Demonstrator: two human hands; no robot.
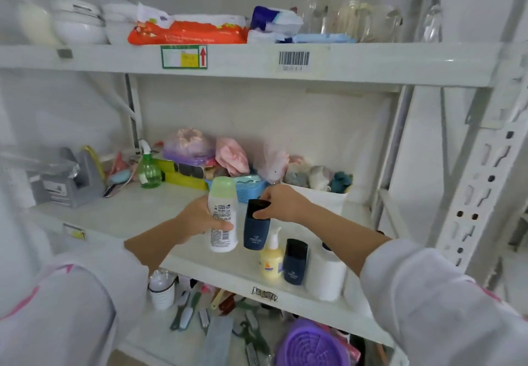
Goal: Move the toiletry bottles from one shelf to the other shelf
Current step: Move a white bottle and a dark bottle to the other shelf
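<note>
Gripping a white bottle with a pale green cap (223, 214) around its middle, the left hand (197, 217) was closed on it above the middle shelf (120, 214). The right hand (281, 203) pinched the black cap of a dark blue bottle (256, 230), fingers shut on it. Both looked rigid, smooth and light plastic, probably slippery; a hold around the body seemed surer than one by the cap. A yellow pump bottle (271, 263) and another dark blue bottle (295, 261) stood near the shelf's front edge.

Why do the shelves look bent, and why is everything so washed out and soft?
Head view: the wide-angle lens bows the upper shelf and leans the upright post; bright, flat light bleaches the white surfaces, with few shadows; the edges smear, while the white bottle in the left hand and the dark bottle under the right hand stay fairly sharp.
</note>
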